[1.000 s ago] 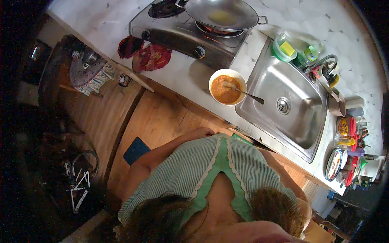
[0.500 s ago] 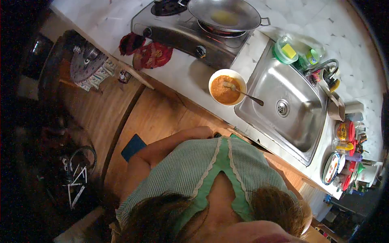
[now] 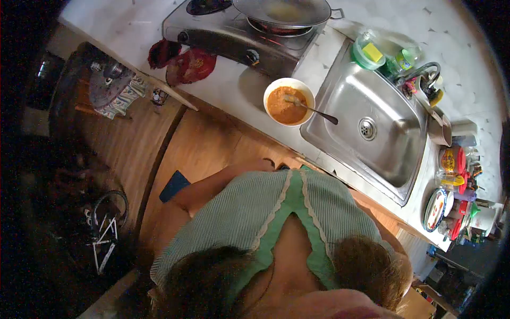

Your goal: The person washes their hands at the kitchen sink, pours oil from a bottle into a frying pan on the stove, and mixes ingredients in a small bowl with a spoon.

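Note:
Neither of my hands shows. My left forearm point(image 3: 212, 183) bends in front of my waist, and the striped shirt point(image 3: 228, 204) covers the hand beyond it. At the other side only part of my right arm point(image 3: 390, 242) is visible, its hand hidden behind my body. Ahead of me on the counter stands a white bowl point(image 3: 289, 81) of orange-brown batter-like mixture point(image 3: 280, 109). A metal spoon point(image 3: 325, 116) leans in it, handle pointing toward the sink. Behind the bowl, a wok point(image 3: 311, 11) with a little yellowish liquid sits over a glowing burner.
The gas stove point(image 3: 223, 49) has red cloths point(image 3: 196, 66) before it. Right of the bowl is a steel sink point(image 3: 345, 106), with a green container point(image 3: 366, 59) holding a yellow sponge and a faucet point(image 3: 433, 69) behind. Jars point(image 3: 449, 159) and plates point(image 3: 436, 210) line the right end.
The view has shifted, so the counter, stove and bowl sit slightly higher and further left in the picture. The bowl and spoon keep their places on the counter.

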Demonstrator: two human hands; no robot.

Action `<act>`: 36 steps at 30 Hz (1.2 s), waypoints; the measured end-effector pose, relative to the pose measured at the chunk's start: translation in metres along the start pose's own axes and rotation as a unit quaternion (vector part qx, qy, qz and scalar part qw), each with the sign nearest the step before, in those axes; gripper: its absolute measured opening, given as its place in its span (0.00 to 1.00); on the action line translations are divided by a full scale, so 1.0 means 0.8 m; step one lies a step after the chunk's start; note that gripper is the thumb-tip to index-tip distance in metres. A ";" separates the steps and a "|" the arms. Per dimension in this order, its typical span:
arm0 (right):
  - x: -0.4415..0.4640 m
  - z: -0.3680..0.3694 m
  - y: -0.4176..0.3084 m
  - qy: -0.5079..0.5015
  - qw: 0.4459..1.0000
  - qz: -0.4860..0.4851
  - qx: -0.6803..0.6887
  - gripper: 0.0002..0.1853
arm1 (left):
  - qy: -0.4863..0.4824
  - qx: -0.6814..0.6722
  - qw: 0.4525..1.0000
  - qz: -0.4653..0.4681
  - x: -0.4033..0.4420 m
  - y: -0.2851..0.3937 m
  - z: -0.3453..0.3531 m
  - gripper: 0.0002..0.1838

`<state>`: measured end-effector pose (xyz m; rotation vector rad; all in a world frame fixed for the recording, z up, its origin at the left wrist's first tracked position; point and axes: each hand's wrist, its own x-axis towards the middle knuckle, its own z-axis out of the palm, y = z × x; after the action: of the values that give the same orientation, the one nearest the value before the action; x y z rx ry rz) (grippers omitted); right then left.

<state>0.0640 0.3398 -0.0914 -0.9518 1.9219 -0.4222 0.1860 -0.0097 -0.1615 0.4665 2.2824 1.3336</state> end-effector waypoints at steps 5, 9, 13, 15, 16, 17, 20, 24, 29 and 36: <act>0.012 -0.024 -0.018 -0.022 0.997 -0.001 -0.074 0.11 | 0.005 0.020 1.000 -0.019 -0.014 0.019 0.005 0.17; 0.025 -0.057 -0.040 -0.082 0.972 0.064 -0.211 0.10 | 0.010 0.092 0.995 -0.027 0.002 0.039 -0.013 0.18; 0.070 -0.096 -0.043 0.358 0.904 -0.209 -0.100 0.03 | 0.038 0.265 0.963 -0.032 0.017 0.063 -0.060 0.19; 0.094 -0.121 -0.066 0.461 0.845 -0.215 -0.166 0.06 | 0.122 0.310 0.942 -0.031 0.027 0.065 -0.080 0.20; 0.106 -0.134 -0.074 0.486 0.813 -0.236 -0.219 0.10 | 0.225 0.284 0.932 -0.022 0.033 0.057 -0.085 0.23; 0.114 -0.142 -0.091 0.493 0.803 -0.209 -0.261 0.11 | 0.326 0.258 0.909 -0.014 0.037 0.052 -0.090 0.26; 0.158 -0.152 -0.090 0.439 0.820 -0.142 -0.338 0.14 | 0.384 0.378 0.841 -0.048 0.051 0.063 -0.112 0.33; 0.204 -0.147 -0.068 0.329 0.895 -0.068 -0.293 0.16 | 0.403 0.279 0.867 -0.088 0.070 0.022 -0.119 0.40; 0.198 -0.137 -0.052 0.340 0.891 -0.049 -0.298 0.13 | 0.367 0.176 0.911 -0.062 0.076 -0.014 -0.134 0.45; 0.208 -0.153 -0.106 0.439 0.868 -0.006 -0.232 0.12 | 0.389 -0.007 0.921 -0.005 0.063 -0.011 -0.146 0.52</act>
<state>-0.0486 0.1475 -0.0724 -1.1920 2.9468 -0.4515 0.0799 -0.0734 -0.1296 -0.1271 2.8683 1.7470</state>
